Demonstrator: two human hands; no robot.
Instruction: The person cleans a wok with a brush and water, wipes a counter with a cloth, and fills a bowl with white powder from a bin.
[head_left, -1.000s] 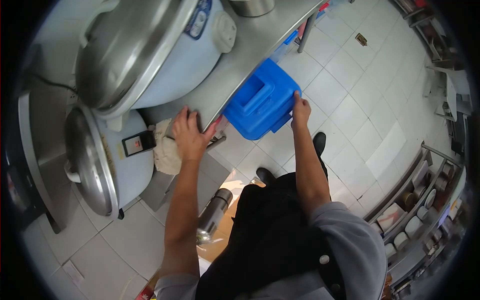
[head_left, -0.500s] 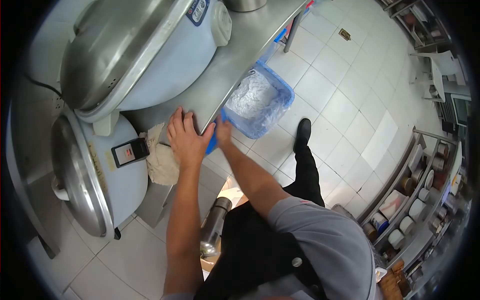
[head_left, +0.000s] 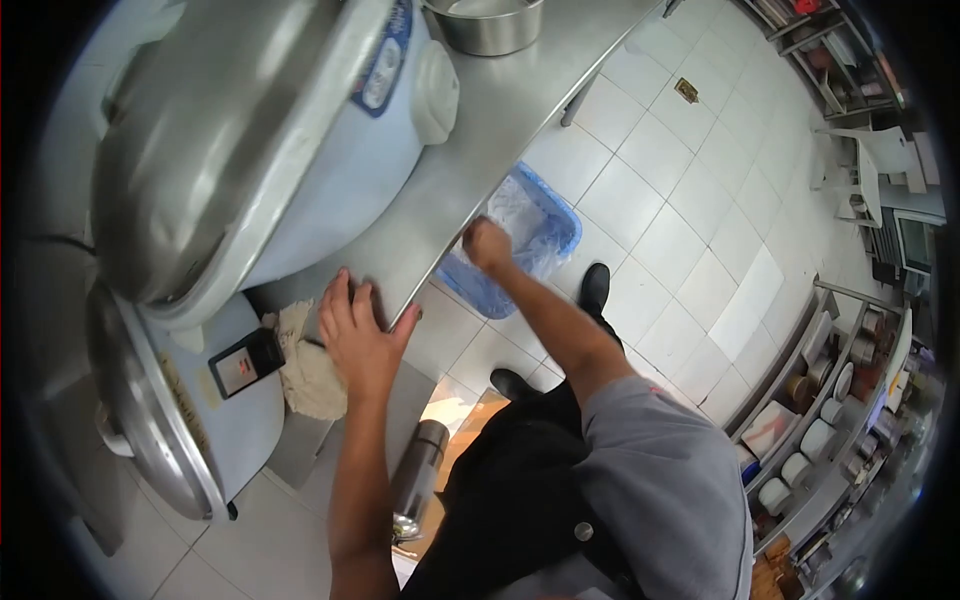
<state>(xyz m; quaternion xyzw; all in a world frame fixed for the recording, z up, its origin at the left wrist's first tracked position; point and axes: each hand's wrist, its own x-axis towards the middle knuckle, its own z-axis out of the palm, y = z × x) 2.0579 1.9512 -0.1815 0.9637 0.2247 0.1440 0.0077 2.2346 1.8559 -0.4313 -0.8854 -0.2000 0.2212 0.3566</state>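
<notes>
My left hand [head_left: 362, 338] rests on the front part of the steel table [head_left: 440, 190], fingers spread, thumb at its edge. It holds nothing. A crumpled beige cloth [head_left: 312, 365] lies just left of it. My right hand [head_left: 487, 245] is closed beside the table edge, over a blue bin [head_left: 568, 215] lined with clear plastic. White, loose-looking contents [head_left: 518, 218] show inside the bin. The table edge and the curled fingers hide whatever the right hand may hold.
A large rice cooker [head_left: 340, 190] stands on the table, with a second cooker [head_left: 240, 420] below left. A black device [head_left: 245, 363] lies on the second one. A steel pot [head_left: 490, 28] is further along. A steel flask [head_left: 420, 470] stands near my body; shelves [head_left: 820, 420] line the right.
My right hand has moved away from the left hand, forward and right, to over the bin. The blue item between the hands is out of sight. The view has shifted slightly.
</notes>
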